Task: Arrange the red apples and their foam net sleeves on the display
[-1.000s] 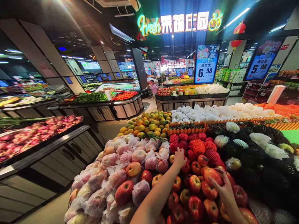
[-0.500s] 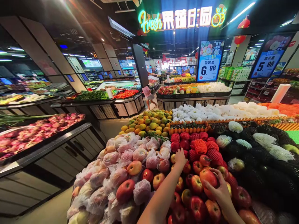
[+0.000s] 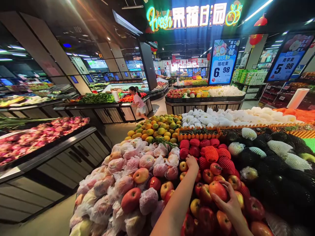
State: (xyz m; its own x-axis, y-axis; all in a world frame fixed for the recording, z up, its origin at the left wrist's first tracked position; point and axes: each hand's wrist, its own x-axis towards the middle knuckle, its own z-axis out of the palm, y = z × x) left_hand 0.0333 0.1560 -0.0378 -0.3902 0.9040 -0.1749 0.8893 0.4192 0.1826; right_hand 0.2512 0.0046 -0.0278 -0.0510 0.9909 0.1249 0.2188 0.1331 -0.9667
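Loose red apples [image 3: 206,219] are heaped in front of me. My right hand [image 3: 230,200] curves its thumb and fingers around a red-yellow apple [image 3: 218,190] on top of the heap. Farther forward, my left hand [image 3: 192,162] reaches in at the back of the heap with its fingers bent downward. A small yellow-red apple [image 3: 183,166] lies just left of those fingers, and red apples in foam nets [image 3: 211,154] lie to their right. My left hand and forearm hide whatever its fingertips touch.
Wrapped pale-pink fruit [image 3: 128,164] is piled on the left, with yellow mangoes [image 3: 161,127] beyond. White-netted fruit [image 3: 209,118] lies behind, dark-netted fruit [image 3: 268,164] on the right. Onions [image 3: 49,137] fill another stand. A person in a pink top [image 3: 139,101] is in the aisle.
My left hand has shifted slightly, its fingers now bent lower. My right hand and its apple have moved slightly lower in view. The person in the aisle has moved left.
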